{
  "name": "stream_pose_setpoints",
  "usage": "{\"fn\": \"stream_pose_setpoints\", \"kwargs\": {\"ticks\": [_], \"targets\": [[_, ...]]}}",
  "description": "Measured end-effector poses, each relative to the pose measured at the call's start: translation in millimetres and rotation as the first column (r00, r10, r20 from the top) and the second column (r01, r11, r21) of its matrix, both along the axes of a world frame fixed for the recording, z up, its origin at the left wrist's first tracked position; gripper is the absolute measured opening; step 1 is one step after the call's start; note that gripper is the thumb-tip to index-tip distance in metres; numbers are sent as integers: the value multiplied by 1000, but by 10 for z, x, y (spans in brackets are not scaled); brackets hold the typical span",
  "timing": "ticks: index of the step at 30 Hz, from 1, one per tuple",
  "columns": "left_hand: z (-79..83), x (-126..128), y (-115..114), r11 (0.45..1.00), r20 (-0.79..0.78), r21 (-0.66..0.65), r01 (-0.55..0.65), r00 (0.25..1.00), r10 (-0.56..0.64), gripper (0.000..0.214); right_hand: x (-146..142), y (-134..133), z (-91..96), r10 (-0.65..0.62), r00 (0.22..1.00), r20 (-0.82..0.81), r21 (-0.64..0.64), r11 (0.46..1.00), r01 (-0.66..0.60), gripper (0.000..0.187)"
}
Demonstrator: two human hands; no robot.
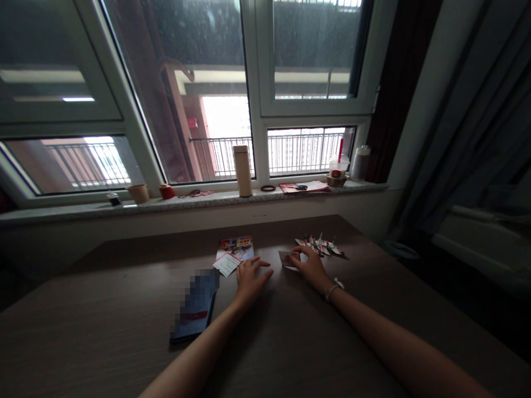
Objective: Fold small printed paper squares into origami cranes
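My right hand (308,265) pinches a small piece of paper (286,258) at its right side, just over the table. With fingers apart and nothing in them, my left hand (252,276) rests by a small white printed sheet (228,264). That sheet partly covers a colourful printed packet (235,246). Beyond my right hand lies a cluster of small folded paper pieces (321,244), white with red and dark marks. A phone (194,309), its screen blurred out, lies left of my left forearm.
On the window sill (199,202) stand a beige bottle (243,171), a paper cup (138,193), a lidded drink cup with a red straw (338,166) and a grey bottle (360,164). Scissors (301,187) lie on red-edged papers there. The brown table (103,309) spreads around my arms.
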State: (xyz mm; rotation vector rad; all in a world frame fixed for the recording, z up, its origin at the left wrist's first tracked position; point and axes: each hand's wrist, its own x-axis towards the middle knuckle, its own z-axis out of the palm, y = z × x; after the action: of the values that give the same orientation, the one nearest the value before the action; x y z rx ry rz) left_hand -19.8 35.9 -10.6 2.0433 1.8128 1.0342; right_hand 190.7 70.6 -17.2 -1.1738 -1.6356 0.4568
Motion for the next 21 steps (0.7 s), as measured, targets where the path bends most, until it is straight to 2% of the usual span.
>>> {"fn": "stream_pose_setpoints", "kwargs": {"ticks": [3,5,8,12,21], "targets": [[-4,5,-5,1000,-3,-6,-5,1000,5,20,19,-58,65,-32,988,153,154,988,8,12],[-14,5,-5,1000,-11,-8,-8,1000,8,20,18,-103,99,-9,966,257,175,984,-38,9],[-38,4,1,1000,-30,6,-10,999,10,20,-2,-151,112,88,927,364,81,989,-126,9],[-67,1,6,1000,-52,9,-13,999,13,21,-27,-162,72,199,886,418,-40,979,-201,15],[-55,23,-26,1000,-80,-12,-4,997,3,21,8,-205,108,273,825,495,-68,959,-277,25]]}}
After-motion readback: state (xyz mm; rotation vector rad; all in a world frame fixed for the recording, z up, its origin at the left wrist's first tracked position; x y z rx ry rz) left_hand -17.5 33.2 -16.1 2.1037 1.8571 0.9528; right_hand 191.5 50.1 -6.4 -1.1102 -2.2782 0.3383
